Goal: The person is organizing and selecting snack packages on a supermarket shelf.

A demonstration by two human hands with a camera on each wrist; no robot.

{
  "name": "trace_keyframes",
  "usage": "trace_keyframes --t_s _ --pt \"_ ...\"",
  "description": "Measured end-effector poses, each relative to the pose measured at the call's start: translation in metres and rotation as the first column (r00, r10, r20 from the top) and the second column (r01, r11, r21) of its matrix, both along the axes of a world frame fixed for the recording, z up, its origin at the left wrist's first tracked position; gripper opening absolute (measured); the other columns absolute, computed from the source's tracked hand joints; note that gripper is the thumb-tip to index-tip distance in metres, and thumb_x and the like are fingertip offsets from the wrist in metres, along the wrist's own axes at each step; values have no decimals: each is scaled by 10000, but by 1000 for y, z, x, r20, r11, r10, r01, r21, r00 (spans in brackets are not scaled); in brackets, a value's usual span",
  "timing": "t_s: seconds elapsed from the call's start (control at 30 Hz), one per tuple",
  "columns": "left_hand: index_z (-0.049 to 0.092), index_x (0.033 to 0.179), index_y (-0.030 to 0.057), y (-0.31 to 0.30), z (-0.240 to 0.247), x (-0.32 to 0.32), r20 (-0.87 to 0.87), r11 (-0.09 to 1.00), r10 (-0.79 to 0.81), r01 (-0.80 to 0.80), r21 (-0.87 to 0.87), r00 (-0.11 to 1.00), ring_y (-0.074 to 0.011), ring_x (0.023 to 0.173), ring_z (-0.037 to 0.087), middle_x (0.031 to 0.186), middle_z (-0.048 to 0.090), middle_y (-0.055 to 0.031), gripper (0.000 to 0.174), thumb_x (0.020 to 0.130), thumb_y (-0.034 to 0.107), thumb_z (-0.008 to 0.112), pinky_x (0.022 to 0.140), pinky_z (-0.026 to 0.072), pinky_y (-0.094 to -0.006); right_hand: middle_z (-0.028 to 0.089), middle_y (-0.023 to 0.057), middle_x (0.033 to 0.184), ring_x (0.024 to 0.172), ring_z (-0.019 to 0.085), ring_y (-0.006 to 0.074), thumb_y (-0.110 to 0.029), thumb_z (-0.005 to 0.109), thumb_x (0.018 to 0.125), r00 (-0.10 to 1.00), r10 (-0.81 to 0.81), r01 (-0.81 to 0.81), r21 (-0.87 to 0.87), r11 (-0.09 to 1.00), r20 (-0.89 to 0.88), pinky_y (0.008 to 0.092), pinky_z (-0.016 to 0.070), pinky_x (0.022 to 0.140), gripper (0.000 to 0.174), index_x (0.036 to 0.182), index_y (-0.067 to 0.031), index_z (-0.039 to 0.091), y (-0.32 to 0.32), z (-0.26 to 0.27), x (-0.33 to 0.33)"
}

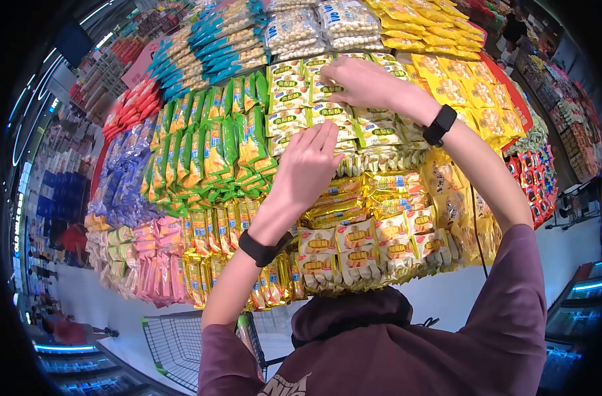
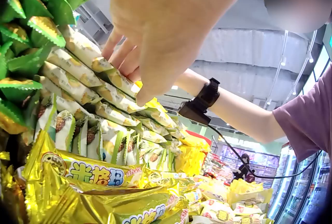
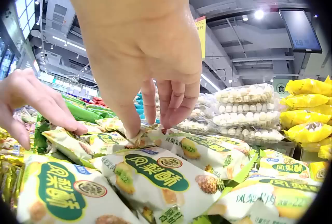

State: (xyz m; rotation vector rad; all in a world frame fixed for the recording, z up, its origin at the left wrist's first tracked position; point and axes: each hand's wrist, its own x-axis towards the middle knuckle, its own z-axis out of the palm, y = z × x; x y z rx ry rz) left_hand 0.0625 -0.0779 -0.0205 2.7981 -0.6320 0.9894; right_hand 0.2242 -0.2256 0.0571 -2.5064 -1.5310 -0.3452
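White-and-green pineapple packets (image 1: 288, 96) (image 2: 67, 81) (image 3: 150, 174) lie stacked in rows at the middle of the display. My right hand (image 1: 370, 82) (image 3: 140, 52) reaches over the upper rows; its thumb and fingertips pinch the edge of one packet (image 3: 199, 148), which lies among the others. Nearer the front, my left hand (image 1: 307, 165) (image 2: 166, 32) (image 3: 36, 99) rests its extended fingers on packets of the same kind, with nothing gripped. The left palm hides part of the stack in the left wrist view.
Green packets (image 1: 218, 148) stand left of the pineapple ones, yellow bags (image 1: 469, 82) right. Gold packets (image 1: 393, 188) and cream packets (image 1: 354, 247) fill the front. Clear bags of white balls (image 3: 246, 110) sit behind. A shopping cart (image 1: 175, 343) is at the lower left. A cable (image 1: 476, 224) hangs beside the right forearm.
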Motion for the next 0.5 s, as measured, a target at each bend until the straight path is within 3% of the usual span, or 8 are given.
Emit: trace_keyframes --t_s 0.17,0.27,0.47,0.5 --pt "619 1236 -12 -1 -1 -1 -14 1000 0 0 5 1000 -284 1150 611 1271 654 -141 427 879 203 714 978 485 -402 659 185 1080 1068 617 390 -138 712 871 982 175 -177 37 983 69 475 496 909 348 1193 -28 640 -1 -10 12" --pt "616 1235 -11 -2 -1 1 -25 1000 2 -1 6 1000 -278 1148 608 1264 652 -137 427 874 194 715 973 486 -398 650 217 1038 988 643 407 -134 717 859 976 209 -210 8 978 58 503 515 842 382 1214 -41 610 -2 -9 19" --pt "613 1244 -7 0 -3 0 -18 1000 -18 17 -18 1000 -277 1143 607 1255 654 -136 439 865 187 720 973 484 -395 630 203 1031 966 638 396 -149 675 905 989 77 -38 -281 959 126 485 522 833 429 1308 -58 560 0 6 -2" --pt "614 1243 -8 0 -3 -1 -20 1000 -19 19 -23 1000 -277 1141 608 1255 654 -134 439 864 185 721 974 483 -396 630 202 1034 968 636 396 -148 675 903 988 98 -63 -267 962 119 487 520 832 436 1313 -60 554 -1 5 0"
